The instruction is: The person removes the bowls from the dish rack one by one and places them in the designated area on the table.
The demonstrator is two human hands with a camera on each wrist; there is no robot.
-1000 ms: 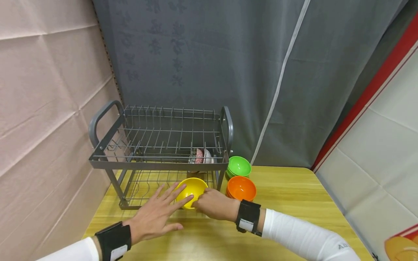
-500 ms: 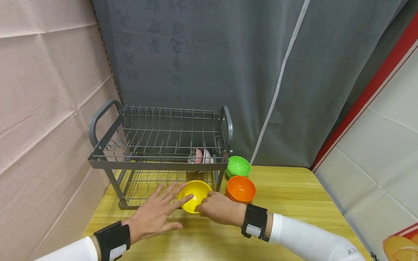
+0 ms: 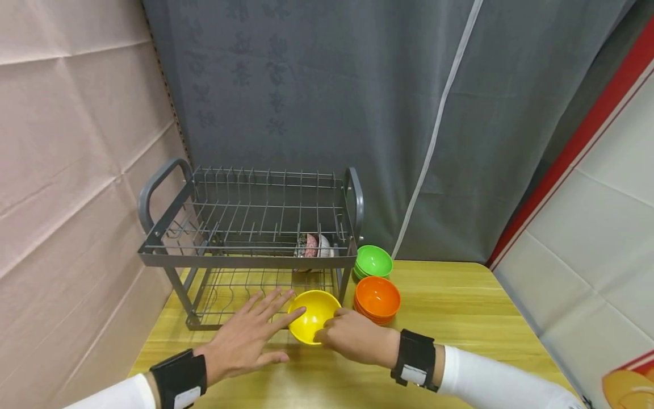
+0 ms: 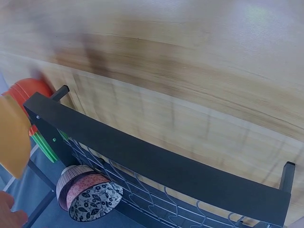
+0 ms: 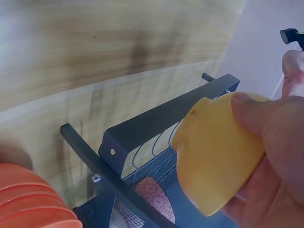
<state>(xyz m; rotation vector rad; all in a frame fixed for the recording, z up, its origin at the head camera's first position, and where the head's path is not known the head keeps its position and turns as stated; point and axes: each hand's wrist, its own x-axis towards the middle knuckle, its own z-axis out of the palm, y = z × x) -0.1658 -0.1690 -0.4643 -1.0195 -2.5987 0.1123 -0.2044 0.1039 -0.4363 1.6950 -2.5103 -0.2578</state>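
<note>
My right hand (image 3: 360, 338) grips the rim of a yellow bowl (image 3: 308, 325), held before the rack's lower right front. In the right wrist view its thumb lies on the bowl's outside and fingers curl over the rim. My left hand (image 3: 247, 338) is spread palm down with straight fingers; one fingertip overlaps the bowl's left edge, and I cannot tell whether it touches. Behind stands a grey two-tier dish rack (image 3: 250, 261). On its lower tier, at the right, bowls sit tilted together: a black-and-white floral bowl (image 4: 96, 202), a pink patterned bowl (image 5: 154, 197) and a white ribbed bowl (image 5: 124, 216).
Right of the rack, a stack of orange bowls (image 3: 378, 298) stands in front of a stack of green bowls (image 3: 374, 261) on the wooden table (image 3: 449, 318). A grey curtain (image 3: 306, 85) hangs behind, and a pale cloth wall (image 3: 76, 199) flanks the left.
My right hand has drawn the yellow bowl toward me and to the right, away from the rack. My left hand has stayed almost in place.
</note>
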